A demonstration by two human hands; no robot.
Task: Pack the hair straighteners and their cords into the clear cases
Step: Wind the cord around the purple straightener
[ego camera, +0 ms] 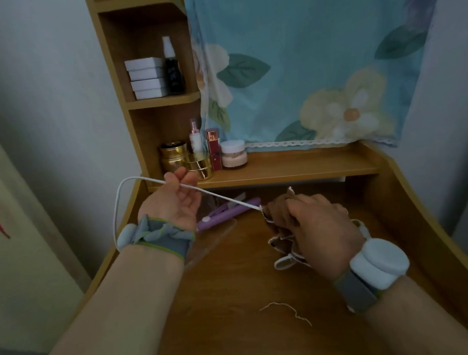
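fingers of the left hand (pixel 177 200) pinch a white cord (pixel 220 197) held taut above the desk (pixel 235 288); right hand (pixel 318 227) grips a brown bundle (pixel 278 218), maybe a pouch. loose thread (pixel 286 311) near the front edge. purple straightener (pixel 224 214) lies in a clear case (pixel 217 234) mid-desk; cord not yet packed. jars (pixel 198 160) on the back ledge, floral cloth (pixel 316 60) behind.

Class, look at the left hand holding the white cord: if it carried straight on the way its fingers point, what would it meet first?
Probably the gold jars on the low shelf: the left hand points up and away towards them, pinching the cord. Depth is unclear, so the gap is hard to judge.
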